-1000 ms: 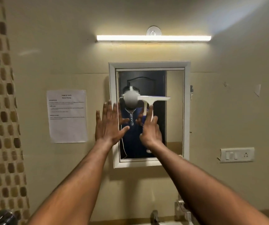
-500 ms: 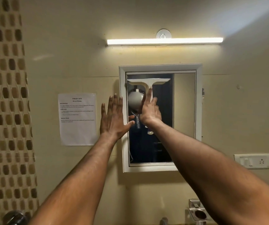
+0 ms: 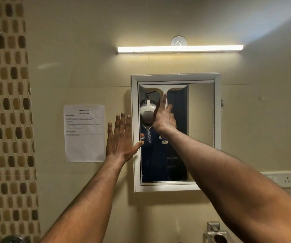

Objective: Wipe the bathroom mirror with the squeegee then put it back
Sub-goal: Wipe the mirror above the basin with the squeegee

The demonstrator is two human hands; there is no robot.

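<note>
A white-framed mirror (image 3: 201, 120) hangs on the beige wall. The white squeegee (image 3: 164, 88) lies flat against the glass at the mirror's top left, its blade level just under the upper frame. My right hand (image 3: 164, 118) grips the squeegee's handle, with the index finger stretched up along it. My left hand (image 3: 121, 139) is spread flat on the wall beside the mirror's left frame, its thumb reaching onto the frame and glass edge. It holds nothing.
A lit tube light (image 3: 180, 49) runs above the mirror. A printed sheet (image 3: 84, 133) is stuck to the wall on the left, beside a mosaic tile strip (image 3: 6, 120). A switch plate (image 3: 283, 179) sits at right, a metal holder (image 3: 216, 234) below.
My right hand has carried the squeegee up the glass from mid-height to the top edge and leftwards. The left hand stays flat beside the frame. The camera has tilted upward.
</note>
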